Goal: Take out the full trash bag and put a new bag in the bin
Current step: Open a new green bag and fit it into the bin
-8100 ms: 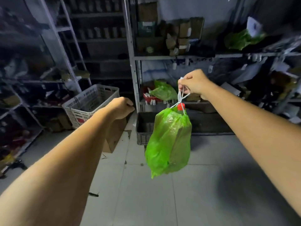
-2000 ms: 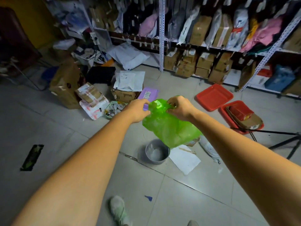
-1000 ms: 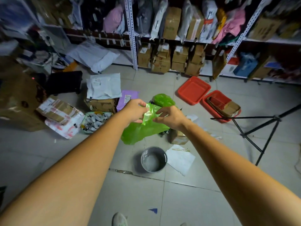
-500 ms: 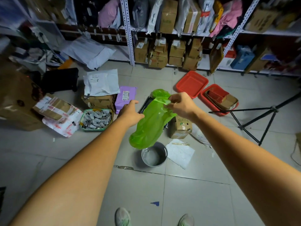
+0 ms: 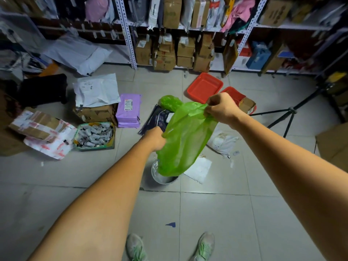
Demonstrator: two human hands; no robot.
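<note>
A new green plastic bag [image 5: 185,140] hangs opened out in the air above a small grey metal bin [image 5: 163,178] on the tiled floor. My right hand [image 5: 221,108] pinches the bag's upper rim at the right. My left hand [image 5: 155,137] grips the bag's left edge, its fingers hidden behind the plastic. The bag's lower end covers part of the bin's mouth. Another bunched green bag [image 5: 169,102] lies on the floor behind.
Cardboard boxes [image 5: 96,113], a purple parcel [image 5: 129,110], a tray of small items [image 5: 94,136] and white mailers lie to the left. Red trays [image 5: 205,87] and a tripod [image 5: 290,113] are to the right. White paper [image 5: 199,168] lies beside the bin. Shelving runs along the back. My shoes [image 5: 135,247] are below.
The full tied bag from the earliest frame is gone from my hands. Over the last second both hands spread the new bag open, and it has dropped lower toward the bin.
</note>
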